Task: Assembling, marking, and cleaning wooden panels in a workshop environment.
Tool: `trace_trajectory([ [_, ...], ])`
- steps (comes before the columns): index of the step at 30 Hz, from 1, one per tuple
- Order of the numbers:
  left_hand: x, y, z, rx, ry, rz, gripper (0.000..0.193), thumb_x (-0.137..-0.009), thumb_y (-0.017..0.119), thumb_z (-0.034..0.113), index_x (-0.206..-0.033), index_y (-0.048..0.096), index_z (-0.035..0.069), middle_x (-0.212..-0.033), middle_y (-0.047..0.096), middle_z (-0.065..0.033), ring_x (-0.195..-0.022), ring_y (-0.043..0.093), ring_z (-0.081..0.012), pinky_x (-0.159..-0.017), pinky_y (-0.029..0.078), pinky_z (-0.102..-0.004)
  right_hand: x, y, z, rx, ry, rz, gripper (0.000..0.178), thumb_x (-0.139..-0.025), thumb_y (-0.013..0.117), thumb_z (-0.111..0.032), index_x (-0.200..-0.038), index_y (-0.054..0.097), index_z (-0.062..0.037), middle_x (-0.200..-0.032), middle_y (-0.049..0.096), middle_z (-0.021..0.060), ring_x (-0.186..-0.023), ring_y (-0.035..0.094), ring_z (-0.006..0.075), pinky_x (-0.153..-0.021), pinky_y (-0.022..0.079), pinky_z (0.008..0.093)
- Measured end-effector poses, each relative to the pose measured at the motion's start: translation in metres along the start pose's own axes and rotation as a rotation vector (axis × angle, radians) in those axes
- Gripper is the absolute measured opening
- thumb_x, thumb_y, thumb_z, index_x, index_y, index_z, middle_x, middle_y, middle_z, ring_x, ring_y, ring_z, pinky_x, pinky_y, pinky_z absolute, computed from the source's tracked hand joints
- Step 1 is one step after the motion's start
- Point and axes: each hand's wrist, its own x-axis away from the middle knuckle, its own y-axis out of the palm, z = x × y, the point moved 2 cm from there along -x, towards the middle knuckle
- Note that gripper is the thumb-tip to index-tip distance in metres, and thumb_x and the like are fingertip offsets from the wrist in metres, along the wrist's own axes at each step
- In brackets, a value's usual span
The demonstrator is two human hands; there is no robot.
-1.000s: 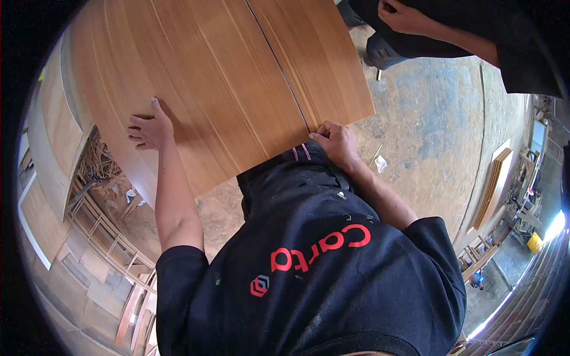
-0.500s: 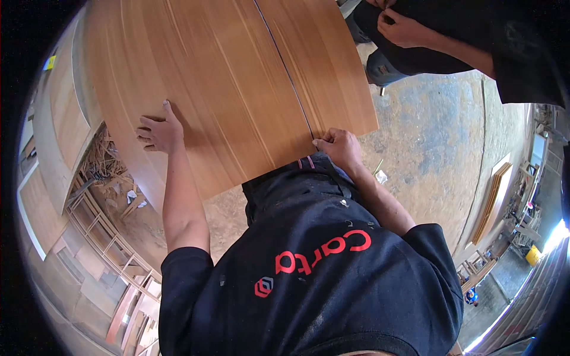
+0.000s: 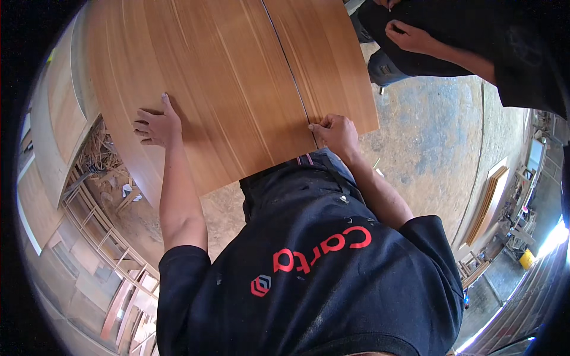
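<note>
A wide wood-grain panel (image 3: pixel 225 89) fills the upper middle, its near edge at my waist. My left hand (image 3: pixel 157 126) rests on its left part, fingers spread and holding nothing. A thin dark line (image 3: pixel 288 62), with a pale edge along its upper stretch, runs lengthwise across the panel; I cannot tell whether it is a groove or a strip. Near its close end, my right hand (image 3: pixel 337 136) is closed, with thumb and fingertips on the line. Whatever they may pinch is hidden or too small to make out.
Another person (image 3: pixel 439 44) in dark clothes stands at the far right beyond the panel, hands together. Scrap wood (image 3: pixel 101 154) and a wooden frame (image 3: pixel 110 240) lie on the left. Boards (image 3: pixel 488 204) lean along the right, above concrete floor (image 3: pixel 427 142).
My right hand has slid a little farther from me along the dark line. My left hand has shifted slightly on the panel. The other person's hands have moved apart a bit.
</note>
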Motion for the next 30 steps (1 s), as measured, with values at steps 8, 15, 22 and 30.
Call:
trace_trajectory([
  [8,-0.001,0.005,-0.004,-0.021,0.008,0.021,0.102,-0.087,0.042,0.089,-0.150,0.041,0.009,-0.156,0.036,-0.0265,-0.144,0.031,-0.0478,-0.113,0.024,-0.0642,-0.020,0.004,0.001,-0.048,0.001,-0.024,0.037,-0.082,0.080,-0.038,-0.074,0.072,-0.0030,-0.070,0.069,0.0110,-0.064,0.064,0.0287,-0.063,0.052,0.0394],
  [15,0.000,-0.001,-0.001,-0.009,0.014,0.015,0.103,-0.086,0.042,0.089,-0.151,0.041,0.009,-0.156,0.036,-0.0260,-0.145,0.031,-0.0475,-0.114,0.023,-0.0643,-0.040,-0.002,-0.020,-0.010,-0.044,0.006,0.037,-0.082,0.079,-0.039,-0.075,0.072,-0.0031,-0.070,0.069,0.0113,-0.064,0.064,0.0297,-0.063,0.052,0.0397],
  [22,0.002,-0.013,0.005,0.094,-0.003,-0.064,0.097,-0.087,0.048,0.083,-0.145,0.041,0.005,-0.157,0.031,-0.0311,-0.149,0.023,-0.0493,-0.116,0.017,-0.0655,-0.049,-0.003,-0.030,0.043,-0.145,0.054,0.032,-0.083,0.077,-0.036,-0.076,0.071,-0.0045,-0.074,0.070,0.0116,-0.065,0.065,0.0328,-0.063,0.052,0.0411],
  [30,0.001,-0.005,0.002,0.066,0.001,-0.026,0.095,-0.088,0.049,0.082,-0.144,0.042,0.005,-0.155,0.033,-0.0310,-0.147,0.025,-0.0494,-0.115,0.018,-0.0658,-0.018,-0.009,0.001,0.402,-0.643,-0.279,0.022,-0.090,0.066,-0.028,-0.088,0.069,-0.0069,-0.081,0.071,0.0131,-0.071,0.066,0.0376,-0.065,0.052,0.0459],
])
